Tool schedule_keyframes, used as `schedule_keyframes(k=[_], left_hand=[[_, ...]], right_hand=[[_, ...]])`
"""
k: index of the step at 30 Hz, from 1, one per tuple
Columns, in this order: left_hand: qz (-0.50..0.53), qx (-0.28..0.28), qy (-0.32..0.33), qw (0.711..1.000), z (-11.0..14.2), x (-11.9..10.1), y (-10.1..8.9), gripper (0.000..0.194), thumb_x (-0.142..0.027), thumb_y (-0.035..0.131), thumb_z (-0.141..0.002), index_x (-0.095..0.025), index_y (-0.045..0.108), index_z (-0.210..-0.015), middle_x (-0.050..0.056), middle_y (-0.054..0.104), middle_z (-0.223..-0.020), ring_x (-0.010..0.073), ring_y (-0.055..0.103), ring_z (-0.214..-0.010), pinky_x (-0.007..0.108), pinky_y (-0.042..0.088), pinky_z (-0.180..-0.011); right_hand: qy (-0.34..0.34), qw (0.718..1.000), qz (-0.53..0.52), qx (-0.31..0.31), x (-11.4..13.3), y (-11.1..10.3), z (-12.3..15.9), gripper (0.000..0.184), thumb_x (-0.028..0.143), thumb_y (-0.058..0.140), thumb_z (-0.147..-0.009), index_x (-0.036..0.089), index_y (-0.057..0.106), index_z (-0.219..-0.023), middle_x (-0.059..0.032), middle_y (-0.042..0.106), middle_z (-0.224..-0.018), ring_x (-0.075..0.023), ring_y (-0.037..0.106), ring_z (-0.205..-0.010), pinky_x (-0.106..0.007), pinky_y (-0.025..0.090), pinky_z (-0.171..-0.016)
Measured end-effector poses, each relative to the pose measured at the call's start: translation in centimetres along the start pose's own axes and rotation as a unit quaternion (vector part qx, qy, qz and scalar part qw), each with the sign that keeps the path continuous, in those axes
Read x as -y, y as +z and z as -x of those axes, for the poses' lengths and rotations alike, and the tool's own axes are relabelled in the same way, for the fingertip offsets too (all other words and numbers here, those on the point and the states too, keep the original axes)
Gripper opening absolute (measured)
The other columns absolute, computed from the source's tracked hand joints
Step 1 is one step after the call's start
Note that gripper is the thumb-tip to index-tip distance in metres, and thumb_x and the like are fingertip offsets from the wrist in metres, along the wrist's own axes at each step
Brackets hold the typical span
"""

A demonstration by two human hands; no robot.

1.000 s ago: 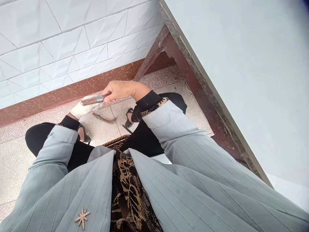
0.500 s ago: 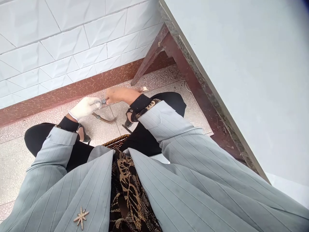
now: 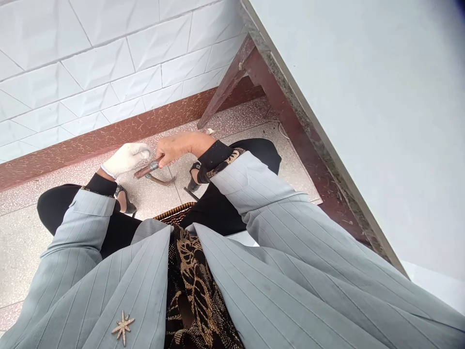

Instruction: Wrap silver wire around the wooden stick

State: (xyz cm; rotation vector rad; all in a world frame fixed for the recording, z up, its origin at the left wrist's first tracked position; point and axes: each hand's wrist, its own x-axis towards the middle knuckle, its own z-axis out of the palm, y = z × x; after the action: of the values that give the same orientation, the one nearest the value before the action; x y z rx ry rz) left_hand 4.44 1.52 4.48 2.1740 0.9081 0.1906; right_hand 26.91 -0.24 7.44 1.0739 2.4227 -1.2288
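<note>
My right hand (image 3: 178, 148) is bare and closed around a brown wooden stick (image 3: 143, 171) with grey wire (image 3: 153, 165) wound around it. The stick's lower left end sticks out of my fist, tilted down. My left hand (image 3: 127, 157), in a white glove, is just left of the stick and apart from it. Its fingers are curled and pressed together; what they hold, if anything, is hidden. Below the held stick, a second curved brown stick (image 3: 164, 182) lies on the floor between my feet, with a binding near its left end.
A white tiled wall (image 3: 109, 58) with a brown skirting (image 3: 145, 118) runs ahead. To the right stands a table with a pale top (image 3: 356, 121) and a reddish wooden leg (image 3: 227, 82). A woven seat edge (image 3: 176, 213) shows between my legs. A small pale thing (image 3: 209, 131) shows beyond my right wrist.
My left hand has come off the stick and moved slightly up and left. My right hand has tilted the stick, and its lower left end now shows.
</note>
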Motion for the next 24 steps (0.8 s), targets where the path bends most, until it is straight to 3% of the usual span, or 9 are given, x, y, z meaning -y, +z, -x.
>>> schedule_keyframes(k=[7, 11, 14, 16, 20, 24], left_hand=[[0.107, -0.003, -0.003, 0.994, -0.1, 0.9, 0.6, 0.034, -0.048, 0.063, -0.094, -0.017, 0.075, -0.096, 0.006, 0.076, -0.092, 0.0216, 0.069, -0.09, 0.034, 0.058, -0.086], [0.183, -0.01, -0.025, 0.983, -0.5, 1.4, 1.2, 0.037, -0.052, 0.07, -0.089, -0.016, 0.071, -0.093, 0.005, 0.07, -0.083, 0.017, 0.063, -0.076, 0.03, 0.054, -0.073], [0.214, 0.016, -0.039, 0.976, -0.5, 1.1, 1.9, 0.035, -0.051, 0.062, -0.095, -0.017, 0.069, -0.09, 0.0, 0.054, -0.066, 0.0116, 0.048, -0.058, 0.025, 0.042, -0.057], [0.222, 0.044, -0.028, 0.974, -0.4, 0.6, 2.2, 0.032, -0.047, 0.059, -0.097, -0.017, 0.069, -0.09, -0.002, 0.05, -0.064, 0.0108, 0.044, -0.056, 0.024, 0.037, -0.055], [0.178, 0.067, -0.019, 0.982, 0.0, -0.5, 1.9, 0.029, -0.042, 0.056, -0.098, -0.017, 0.068, -0.09, -0.001, 0.052, -0.067, 0.0115, 0.046, -0.059, 0.026, 0.039, -0.057], [0.105, 0.043, -0.011, 0.993, 0.4, -1.2, 1.0, 0.029, -0.041, 0.054, -0.095, -0.017, 0.066, -0.086, 0.001, 0.059, -0.074, 0.0128, 0.051, -0.067, 0.028, 0.045, -0.065]], right_hand=[[-0.055, 0.997, -0.049, -0.006, 0.4, -0.5, 1.2, 0.018, 0.013, 0.068, -0.094, 0.012, 0.072, -0.077, 0.005, 0.055, -0.057, -0.0093, 0.05, -0.057, -0.026, 0.032, -0.062], [-0.048, 0.983, -0.091, -0.15, 0.0, -1.1, 1.9, 0.014, 0.015, 0.068, -0.092, 0.012, 0.073, -0.08, 0.0044, 0.056, -0.062, -0.0089, 0.049, -0.06, -0.026, 0.033, -0.064], [0.012, 0.955, -0.125, -0.267, -0.5, -1.4, 1.8, 0.014, 0.016, 0.064, -0.096, 0.01, 0.074, -0.089, 0.0015, 0.06, -0.067, -0.0096, 0.052, -0.063, -0.026, 0.036, -0.066], [0.072, 0.943, -0.117, -0.304, -0.8, -1.5, 1.3, 0.017, 0.018, 0.061, -0.099, 0.008, 0.075, -0.096, -0.0022, 0.064, -0.074, -0.0115, 0.055, -0.068, -0.026, 0.038, -0.068], [0.161, 0.951, -0.012, -0.265, -0.8, -1.2, 0.3, 0.024, 0.024, 0.065, -0.1, 0.005, 0.077, -0.109, -0.0118, 0.073, -0.095, -0.0195, 0.065, -0.089, -0.029, 0.042, -0.076], [0.179, 0.964, 0.069, -0.186, 0.0, -0.6, -0.3, 0.03, 0.023, 0.065, -0.102, 0.001, 0.077, -0.12, -0.0206, 0.076, -0.112, -0.0256, 0.069, -0.101, -0.032, 0.044, -0.082]])
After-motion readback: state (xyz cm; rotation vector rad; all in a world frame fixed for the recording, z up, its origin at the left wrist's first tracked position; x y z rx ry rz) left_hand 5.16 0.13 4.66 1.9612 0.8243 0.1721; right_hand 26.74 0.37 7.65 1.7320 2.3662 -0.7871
